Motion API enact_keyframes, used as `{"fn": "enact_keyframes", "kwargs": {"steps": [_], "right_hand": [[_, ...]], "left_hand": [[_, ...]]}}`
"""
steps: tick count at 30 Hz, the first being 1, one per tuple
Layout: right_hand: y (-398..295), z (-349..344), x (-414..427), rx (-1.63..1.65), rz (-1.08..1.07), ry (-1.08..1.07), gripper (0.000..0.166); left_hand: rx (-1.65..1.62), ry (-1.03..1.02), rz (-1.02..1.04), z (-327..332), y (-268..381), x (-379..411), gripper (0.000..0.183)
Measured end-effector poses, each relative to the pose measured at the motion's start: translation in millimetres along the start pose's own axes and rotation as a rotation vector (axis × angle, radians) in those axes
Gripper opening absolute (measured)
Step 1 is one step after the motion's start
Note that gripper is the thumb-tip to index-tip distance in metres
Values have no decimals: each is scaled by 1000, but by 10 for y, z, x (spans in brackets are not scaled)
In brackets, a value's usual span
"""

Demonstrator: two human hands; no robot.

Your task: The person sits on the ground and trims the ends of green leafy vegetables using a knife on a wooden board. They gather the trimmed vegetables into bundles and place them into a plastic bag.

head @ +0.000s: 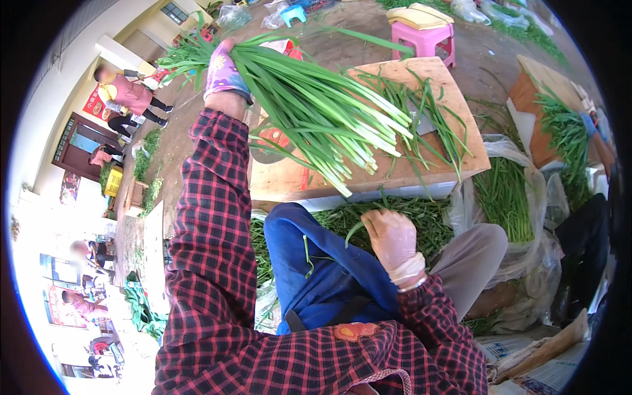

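Note:
My left hand (224, 71), in a purple flowered glove, grips a thick bunch of long green leafy stalks, likely Chinese chives (316, 94). Their leaf ends stick out past the thumb on the left. The pale stem ends fan to the lower right over a wooden board (296, 180). Over my lap, my right hand (392, 242), in a thin pale glove, has a single green leaf (353, 233) between its curled fingers. Loose limp leaves (434, 118) lie on the board. Below its near edge, between my knees, is a heap of trimmed leaves (395, 207).
Right of the board stands a clear plastic bag (503, 197) of upright stalks. Farther right, another person's gloved hand (589, 123) holds a green bunch near a second wooden box (538, 108). A pink stool (423, 37) stands beyond the board. People (126, 94) are at the left.

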State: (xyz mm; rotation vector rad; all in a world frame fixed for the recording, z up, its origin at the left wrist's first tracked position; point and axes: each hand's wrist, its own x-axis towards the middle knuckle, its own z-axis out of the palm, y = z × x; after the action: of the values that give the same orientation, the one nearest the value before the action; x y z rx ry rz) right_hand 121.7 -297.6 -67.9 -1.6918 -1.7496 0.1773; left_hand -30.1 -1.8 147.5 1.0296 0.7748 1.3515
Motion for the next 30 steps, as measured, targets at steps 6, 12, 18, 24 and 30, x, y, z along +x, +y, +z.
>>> {"fn": "enact_keyframes", "kwargs": {"steps": [6,12,18,24,30], "right_hand": [[233,-88,237,209,175,193,67],[396,653,815,1099,122,297,41],[107,335,374,641,211,102,33],[19,452,678,2796,567,-225,42],[-118,518,764,2464,441,-118,38]], "left_hand": [[-2,-68,-57,26,157,-208,31],[78,-44,4,367,65,-340,33],[50,-59,69,283,233,-407,35],[12,-36,61,384,153,-449,31],[8,-67,115,242,276,-440,29]]}}
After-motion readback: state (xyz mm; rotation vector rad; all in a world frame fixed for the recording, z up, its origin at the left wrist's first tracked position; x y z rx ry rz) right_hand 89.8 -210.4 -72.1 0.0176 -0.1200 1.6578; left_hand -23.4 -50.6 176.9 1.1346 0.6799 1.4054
